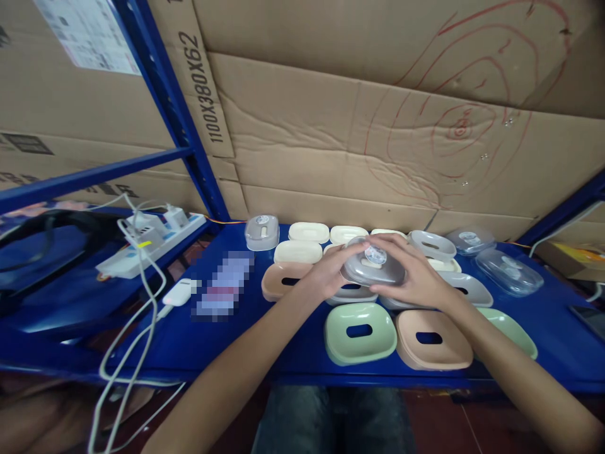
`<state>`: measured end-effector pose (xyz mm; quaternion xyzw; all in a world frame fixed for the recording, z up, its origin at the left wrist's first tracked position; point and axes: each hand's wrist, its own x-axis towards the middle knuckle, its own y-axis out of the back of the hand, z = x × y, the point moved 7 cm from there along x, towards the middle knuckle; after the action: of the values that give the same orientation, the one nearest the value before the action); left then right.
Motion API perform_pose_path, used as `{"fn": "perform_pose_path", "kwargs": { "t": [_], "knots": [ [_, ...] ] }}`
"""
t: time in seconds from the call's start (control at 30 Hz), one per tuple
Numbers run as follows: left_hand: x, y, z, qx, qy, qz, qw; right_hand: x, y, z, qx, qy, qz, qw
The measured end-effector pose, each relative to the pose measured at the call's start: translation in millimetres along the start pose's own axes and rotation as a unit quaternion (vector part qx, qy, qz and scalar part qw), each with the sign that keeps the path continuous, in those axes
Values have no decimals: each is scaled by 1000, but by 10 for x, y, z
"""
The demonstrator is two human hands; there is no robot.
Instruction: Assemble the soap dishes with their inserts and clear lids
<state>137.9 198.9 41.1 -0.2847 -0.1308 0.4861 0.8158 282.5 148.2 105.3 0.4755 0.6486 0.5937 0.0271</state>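
Currently your left hand [326,272] and right hand [410,277] both clasp a clear lid [373,268] at frame centre, over a grey dish [352,293]; green dish [360,332], peach dish [432,340] lie uncovered below
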Motion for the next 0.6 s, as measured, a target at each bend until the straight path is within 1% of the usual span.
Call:
{"fn": "perform_pose_path", "kwargs": {
  "t": [0.07,0.1,0.13,0.17,0.23,0.3,0.33,0.4,0.47,0.6],
  "knots": [
    [0,14,3,-2,0,11,1000,2,40,96,64,-51,47,996],
    [0,20,8,-8,1,17,1000,-3,52,176,109,-94,73,987],
    [-1,25,20,-16,0,21,1000,-16,47,269,161,-146,93,972],
    [-2,28,37,-23,-4,25,999,-35,17,363,216,-201,104,950],
    [-9,31,79,-32,-19,31,999,-83,-84,505,321,-299,105,892],
    [-17,29,111,-31,-31,37,998,-126,-177,570,400,-362,101,836],
    [-21,29,119,-28,-34,40,998,-140,-204,582,427,-379,102,815],
    [-26,33,125,-24,-38,47,998,-156,-230,588,459,-391,106,790],
    [-30,40,121,-20,-39,54,998,-165,-237,585,471,-392,106,783],
    [-53,21,116,-4,-44,43,998,-187,-217,572,471,-387,101,786]
  ]
}}
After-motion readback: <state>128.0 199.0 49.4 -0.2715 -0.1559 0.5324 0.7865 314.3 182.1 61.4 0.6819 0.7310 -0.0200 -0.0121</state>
